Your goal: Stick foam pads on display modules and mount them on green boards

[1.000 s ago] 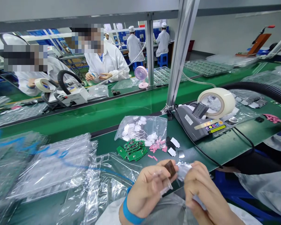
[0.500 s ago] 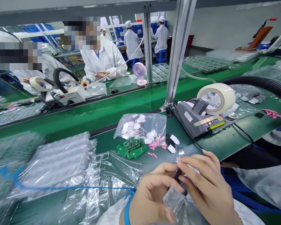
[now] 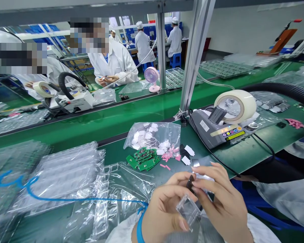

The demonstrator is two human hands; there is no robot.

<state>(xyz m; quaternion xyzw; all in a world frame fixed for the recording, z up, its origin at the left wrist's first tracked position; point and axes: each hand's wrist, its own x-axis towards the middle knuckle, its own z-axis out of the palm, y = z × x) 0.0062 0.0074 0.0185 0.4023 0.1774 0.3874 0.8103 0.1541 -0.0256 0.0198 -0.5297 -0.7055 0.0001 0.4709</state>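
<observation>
Head view: your left grip (image 3: pixel 162 211) is clamped on the clear case (image 3: pixel 188 210), thumb along its near side, while its fingers reach up to the dark piece (image 3: pixel 190 182); your right grip (image 3: pixel 221 202) seems to have its fingertips pinched together on that piece, just above the case; both things are held off the counter (image 3: pixel 250 159); how far the dark piece runs on behind your right fingers cannot be told.

The likeliest mishap is a drop; the case sits tilted on what looks like a light thumb hold, so if that thumb eases while you attend to the dark piece, it could slip out; squeeze harder instead and its thin walls might crack; bare fingertips could also smudge them.

Mind the blue cord (image 3: pixel 66 199) from your wrist strap (image 3: pixel 140 227); it runs across the trays (image 3: pixel 68 175), touching or not you cannot tell, so a sharp tug of that arm might snag or shift them; a careless forward sweep could scatter the boards (image 3: pixel 145 160) and pink strips (image 3: pixel 170 154), loose beside the bag (image 3: pixel 164 131).
</observation>
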